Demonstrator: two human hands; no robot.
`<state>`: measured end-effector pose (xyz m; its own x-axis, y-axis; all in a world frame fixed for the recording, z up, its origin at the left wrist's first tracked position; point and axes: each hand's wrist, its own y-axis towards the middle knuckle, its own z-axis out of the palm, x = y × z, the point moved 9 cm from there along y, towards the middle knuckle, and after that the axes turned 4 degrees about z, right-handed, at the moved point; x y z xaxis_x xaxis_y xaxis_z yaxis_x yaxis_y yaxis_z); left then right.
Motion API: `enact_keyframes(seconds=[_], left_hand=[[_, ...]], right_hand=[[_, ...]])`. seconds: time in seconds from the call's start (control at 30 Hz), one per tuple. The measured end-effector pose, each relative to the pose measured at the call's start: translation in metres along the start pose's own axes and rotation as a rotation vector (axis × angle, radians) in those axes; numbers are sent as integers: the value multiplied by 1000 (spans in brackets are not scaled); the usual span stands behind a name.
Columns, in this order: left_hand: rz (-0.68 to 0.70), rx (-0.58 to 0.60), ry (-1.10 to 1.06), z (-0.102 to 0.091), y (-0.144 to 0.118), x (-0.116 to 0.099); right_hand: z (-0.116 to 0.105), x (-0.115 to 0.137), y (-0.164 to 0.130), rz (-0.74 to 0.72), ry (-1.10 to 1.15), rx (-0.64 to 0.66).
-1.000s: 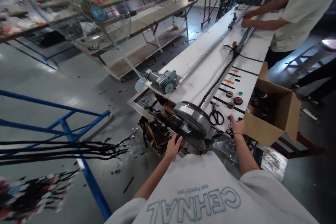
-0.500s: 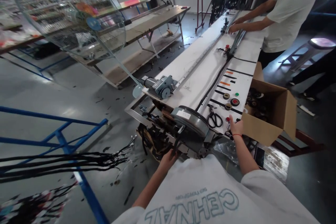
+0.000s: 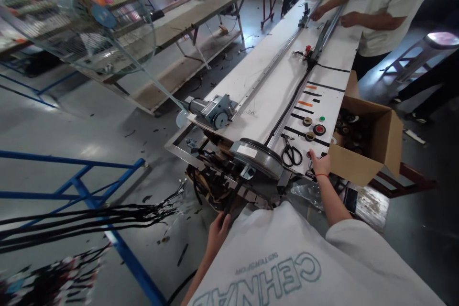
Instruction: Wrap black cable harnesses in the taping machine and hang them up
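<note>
Low at centre frame, left hand [image 3: 217,230]: fingers closed round a black strap [image 3: 231,199] running up to the round drum [image 3: 258,155] at the white table's [image 3: 272,81] near end. Right hand [image 3: 319,165]: fingertips pressed at the table edge, just right of the scissors [image 3: 291,154]; cardboard box [image 3: 366,146] beside.

Both arms reach forward: left hand [image 3: 217,230] low and curled, right hand [image 3: 319,165] higher, fingers bent.

the left hand [image 3: 217,230] is dropping away from the round drum [image 3: 258,155] at the near end of the long table [image 3: 272,86], pulling a black strap [image 3: 234,193] down below the table's edge. farther along, the co-worker's hands [image 3: 333,15] are spreading apart on the rail.
</note>
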<state>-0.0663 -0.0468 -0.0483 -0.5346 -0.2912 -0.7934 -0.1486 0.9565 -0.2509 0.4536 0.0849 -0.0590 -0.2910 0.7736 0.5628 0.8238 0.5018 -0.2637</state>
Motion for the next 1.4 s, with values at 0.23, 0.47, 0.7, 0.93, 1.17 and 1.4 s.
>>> enact_keyframes(seconds=[0.23, 0.47, 0.7, 0.93, 1.17, 1.4], left_hand=[[-1, -16, 10, 0, 4, -13], [-10, 1, -64, 9, -3, -13], [37, 6, -100, 12, 4, -31], [94, 65, -150, 29, 34, -55], [35, 163, -490, 61, 61, -69], [103, 83, -468, 43, 81, -98]], right_hand=[[1, -1, 5, -32, 1, 1], [6, -1, 13, -16, -34, -37], [7, -1, 12, 15, -84, -12], [7, 2, 12, -46, -91, -26], [4, 3, 10, -36, -125, -43], [4, 13, 0, -19, -162, 16]])
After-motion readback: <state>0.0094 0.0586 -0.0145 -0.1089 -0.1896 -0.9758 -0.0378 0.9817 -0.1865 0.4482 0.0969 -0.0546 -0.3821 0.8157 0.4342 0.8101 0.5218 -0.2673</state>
